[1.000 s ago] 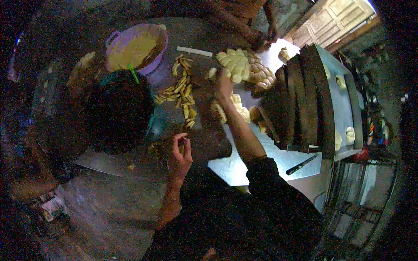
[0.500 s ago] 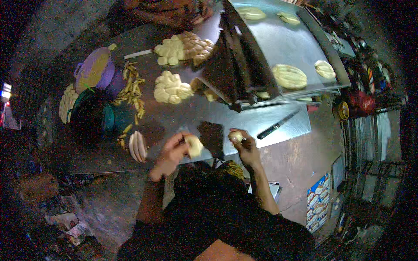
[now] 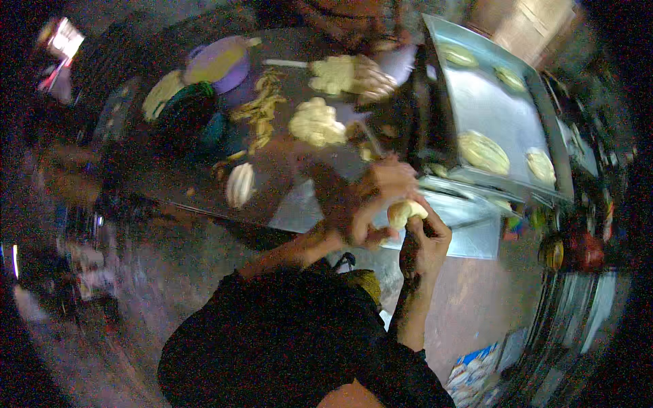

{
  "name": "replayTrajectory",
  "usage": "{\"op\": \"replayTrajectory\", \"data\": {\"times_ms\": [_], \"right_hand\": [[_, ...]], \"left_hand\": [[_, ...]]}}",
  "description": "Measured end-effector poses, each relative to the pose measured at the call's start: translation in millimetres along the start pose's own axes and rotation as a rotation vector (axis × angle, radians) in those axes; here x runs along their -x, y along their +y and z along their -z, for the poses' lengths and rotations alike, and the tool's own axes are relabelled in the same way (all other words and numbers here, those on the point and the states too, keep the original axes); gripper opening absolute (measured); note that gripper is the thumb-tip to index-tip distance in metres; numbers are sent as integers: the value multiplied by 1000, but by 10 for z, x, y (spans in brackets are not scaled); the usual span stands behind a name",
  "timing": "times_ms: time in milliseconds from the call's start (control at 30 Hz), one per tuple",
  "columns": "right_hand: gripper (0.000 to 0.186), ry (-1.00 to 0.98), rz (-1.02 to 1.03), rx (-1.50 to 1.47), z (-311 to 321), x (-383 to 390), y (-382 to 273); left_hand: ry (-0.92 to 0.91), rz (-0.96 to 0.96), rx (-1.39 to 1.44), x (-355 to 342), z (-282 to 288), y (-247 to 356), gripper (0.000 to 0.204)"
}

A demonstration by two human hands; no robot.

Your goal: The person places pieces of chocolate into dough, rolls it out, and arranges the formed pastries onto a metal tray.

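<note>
Pale dough piece (image 3: 407, 214) is pinched in the right hand (image 3: 427, 242) over the table (image 3: 275, 170). The left hand (image 3: 382, 190), apart before, has closed in beside it, within working reach; blur hides whether it grips.

Desk (image 3: 296, 207): bare metal look, glossy toward the near edge, duller at the left end. Tray (image 3: 500, 109) over the right edge: smooth metal, shiny base. Purple basin (image 3: 236, 79) by the far left corner: looks plastic. Dough piece (image 3: 400, 215) between hands (image 3: 383, 187): smooth, matt. Dark garment (image 3: 252, 319): matt cloth. Floor (image 3: 469, 292): matt.
</note>
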State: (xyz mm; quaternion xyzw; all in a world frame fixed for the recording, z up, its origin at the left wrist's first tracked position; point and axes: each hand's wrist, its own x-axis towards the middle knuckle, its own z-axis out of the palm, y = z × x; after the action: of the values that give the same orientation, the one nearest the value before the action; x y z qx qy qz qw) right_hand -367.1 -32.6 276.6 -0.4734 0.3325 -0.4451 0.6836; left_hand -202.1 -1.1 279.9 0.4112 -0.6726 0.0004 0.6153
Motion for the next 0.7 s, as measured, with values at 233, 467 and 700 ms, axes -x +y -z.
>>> {"op": "replayTrajectory", "data": {"times_ms": [233, 467, 700], "right_hand": [[68, -352, 59, 107, -1277, -212, 179], [85, -663, -478, -392, -2093, -860, 768], [46, -543, -223, 76, -2920, -1682, 961]], "left_hand": [[170, 64, 497, 363, 851, -250, 39], [619, 464, 495, 857, 1230, -903, 57], [531, 735, -297, 1139, 2693, -2951, 53]]}}
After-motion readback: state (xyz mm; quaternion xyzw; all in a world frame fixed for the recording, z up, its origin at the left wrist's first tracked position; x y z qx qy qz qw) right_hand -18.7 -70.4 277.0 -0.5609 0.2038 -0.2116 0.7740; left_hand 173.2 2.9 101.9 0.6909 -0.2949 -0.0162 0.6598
